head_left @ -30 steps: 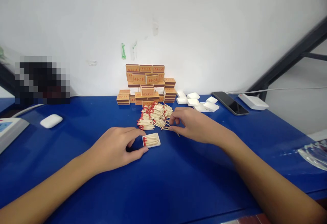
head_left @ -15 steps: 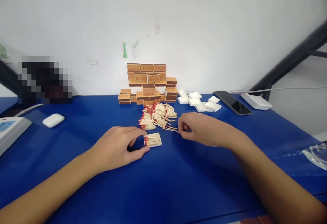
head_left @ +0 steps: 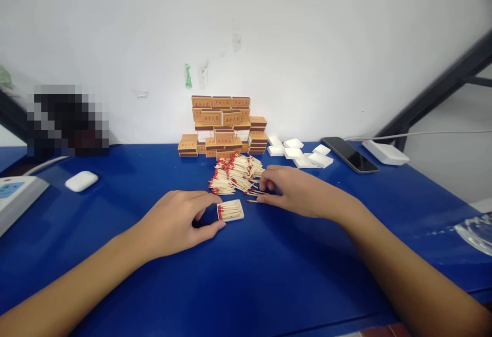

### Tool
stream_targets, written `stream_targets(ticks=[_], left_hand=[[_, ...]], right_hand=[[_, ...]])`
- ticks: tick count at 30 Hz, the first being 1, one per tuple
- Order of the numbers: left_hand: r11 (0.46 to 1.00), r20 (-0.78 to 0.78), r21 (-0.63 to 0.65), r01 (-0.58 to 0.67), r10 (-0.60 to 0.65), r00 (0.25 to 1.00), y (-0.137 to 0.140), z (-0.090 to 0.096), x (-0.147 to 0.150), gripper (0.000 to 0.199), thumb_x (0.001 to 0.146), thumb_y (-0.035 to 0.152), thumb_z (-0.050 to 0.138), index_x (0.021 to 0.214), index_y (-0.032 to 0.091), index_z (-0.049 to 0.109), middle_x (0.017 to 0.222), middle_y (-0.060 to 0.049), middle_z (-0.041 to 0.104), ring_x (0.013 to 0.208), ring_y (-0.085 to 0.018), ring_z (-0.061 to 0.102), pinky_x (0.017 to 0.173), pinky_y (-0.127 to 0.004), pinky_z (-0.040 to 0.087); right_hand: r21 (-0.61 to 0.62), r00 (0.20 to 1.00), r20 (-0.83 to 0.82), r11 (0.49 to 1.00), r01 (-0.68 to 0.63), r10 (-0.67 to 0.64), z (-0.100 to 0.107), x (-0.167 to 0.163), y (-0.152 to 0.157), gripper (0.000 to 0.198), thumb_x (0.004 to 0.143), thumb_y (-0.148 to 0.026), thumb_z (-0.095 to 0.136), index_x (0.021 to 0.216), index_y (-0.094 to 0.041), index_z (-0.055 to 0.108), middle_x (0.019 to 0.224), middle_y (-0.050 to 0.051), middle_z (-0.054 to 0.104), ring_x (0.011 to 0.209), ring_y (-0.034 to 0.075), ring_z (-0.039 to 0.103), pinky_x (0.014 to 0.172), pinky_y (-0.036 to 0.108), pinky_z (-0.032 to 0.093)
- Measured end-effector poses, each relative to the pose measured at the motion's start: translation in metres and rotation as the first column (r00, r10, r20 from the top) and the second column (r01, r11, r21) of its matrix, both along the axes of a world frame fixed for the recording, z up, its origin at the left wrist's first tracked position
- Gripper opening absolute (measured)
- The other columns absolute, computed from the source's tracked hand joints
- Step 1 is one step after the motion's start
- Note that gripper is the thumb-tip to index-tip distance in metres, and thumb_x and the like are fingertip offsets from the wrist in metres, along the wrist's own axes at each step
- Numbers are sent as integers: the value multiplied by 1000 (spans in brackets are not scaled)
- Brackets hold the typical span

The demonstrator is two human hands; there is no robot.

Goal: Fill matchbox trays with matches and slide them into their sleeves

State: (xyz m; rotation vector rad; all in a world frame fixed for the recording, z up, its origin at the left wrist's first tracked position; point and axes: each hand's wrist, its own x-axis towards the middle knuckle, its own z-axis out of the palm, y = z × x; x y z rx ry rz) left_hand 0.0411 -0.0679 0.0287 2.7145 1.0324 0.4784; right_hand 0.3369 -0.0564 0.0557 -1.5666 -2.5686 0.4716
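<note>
My left hand (head_left: 180, 224) rests on the table with thumb and forefinger closed on the left end of a small white matchbox tray (head_left: 241, 216). Inside the tray lies a row of red-headed matches (head_left: 229, 210). Right of it, my right hand (head_left: 286, 191) is curled at the near right edge of a big loose match pile (head_left: 236, 173). The thumb touches a single match (head_left: 252, 201), whose red head points left. Several other matches reach under the curled fingers, which partly hide them.
Behind the pile stand stacked orange matchboxes (head_left: 223, 134) against the wall. To their right are several white trays (head_left: 294, 153), a phone (head_left: 349, 155) and a white box (head_left: 385, 152). On the left are a white earbud case (head_left: 81, 181) and a power strip (head_left: 21, 198).
My right hand has moved a little left towards the pile, and one match now lies apart under its thumb. My left hand stays on the tray.
</note>
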Motion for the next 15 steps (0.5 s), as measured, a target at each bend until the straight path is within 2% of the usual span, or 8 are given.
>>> stream_targets(ticks=[3, 6, 15], left_hand=[[1000, -2, 4, -5, 5, 1000, 0, 0, -1, 27, 96, 41, 66, 115, 23, 73, 68, 5, 58, 56, -11, 52, 55, -25, 35], [1000, 2, 9, -2, 2, 1000, 0, 0, -1, 27, 97, 42, 66, 114, 23, 73, 68, 6, 57, 56, -11, 52, 56, -25, 35], [1000, -11, 2, -4, 4, 1000, 0, 2, 0, 27, 97, 42, 66, 114, 23, 73, 69, 5, 59, 57, -11, 54, 56, -25, 35]], right_hand=[[-54, 998, -56, 998, -36, 33, 0, -3, 0, 12, 99, -30, 63, 91, -21, 64, 93, 4, 68, 79, 17, 58, 67, 29, 40], [-52, 997, -69, 998, -47, 44, -1, -5, -1, 10, 99, -25, 59, 91, -20, 64, 93, 4, 68, 78, 17, 57, 67, 29, 39], [-63, 998, -29, 996, -62, 61, -1, 3, -1, 14, 100, -29, 56, 90, -21, 62, 93, 5, 68, 78, 17, 56, 68, 30, 39]])
